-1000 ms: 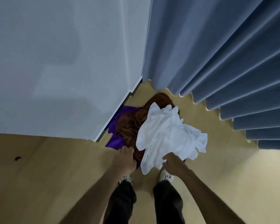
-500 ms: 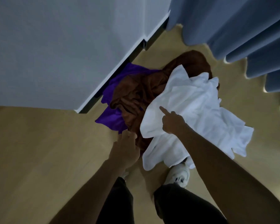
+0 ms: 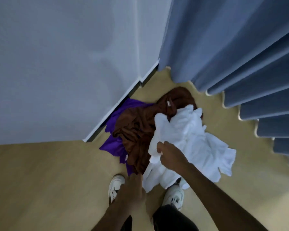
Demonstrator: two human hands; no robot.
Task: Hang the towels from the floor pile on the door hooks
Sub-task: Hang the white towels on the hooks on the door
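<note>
White terry towel (image 3: 190,140) is bunched in the right hand (image 3: 171,155); the left hand's (image 3: 132,190) grip is unclear. Its hem, trailing below onto the shoe (image 3: 173,195), could snag underfoot when lifted.

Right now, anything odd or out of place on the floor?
Yes: three towels lie crumpled by the wall: purple towel lowest, brown towel over it, white towel draping onto a shoe. The right hand grips the white one.

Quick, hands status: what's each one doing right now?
Left hand: at the near edge of the brown towel; grip cannot be told.
Right hand: gripping a bunched fold of the white towel.
</note>
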